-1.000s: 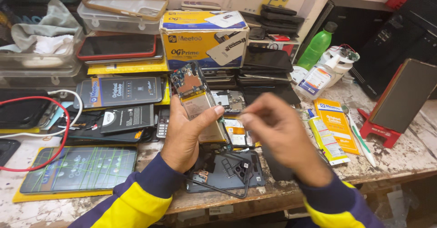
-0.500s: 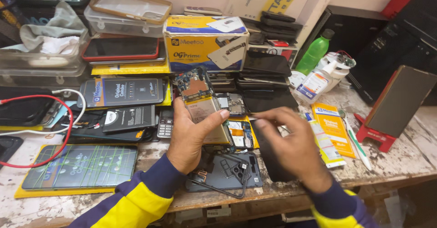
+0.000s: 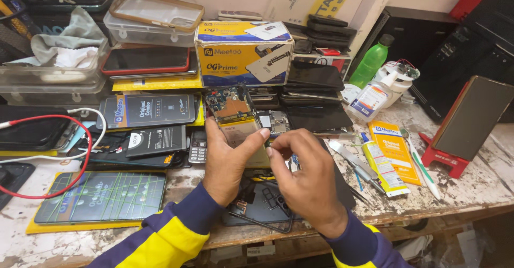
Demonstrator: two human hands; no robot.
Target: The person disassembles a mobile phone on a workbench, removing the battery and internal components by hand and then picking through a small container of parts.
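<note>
Head view: left hand gripping opened phone, right hand pinching at its lower edge; light, rigid, fragile; best held by side edges.

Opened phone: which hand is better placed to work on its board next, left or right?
Likely the right hand. Its fingertips are pinched right beside the opened phone, with no tool visible in them. The left hand has the phone in its grip, tilted up off the bench, so it is occupied steadying it.

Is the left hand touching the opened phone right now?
Touching. The head view shows the left hand gripping the opened phone, thumb pressed on its lower right part and fingers wrapped behind its left edge, with no gap visible.
</note>
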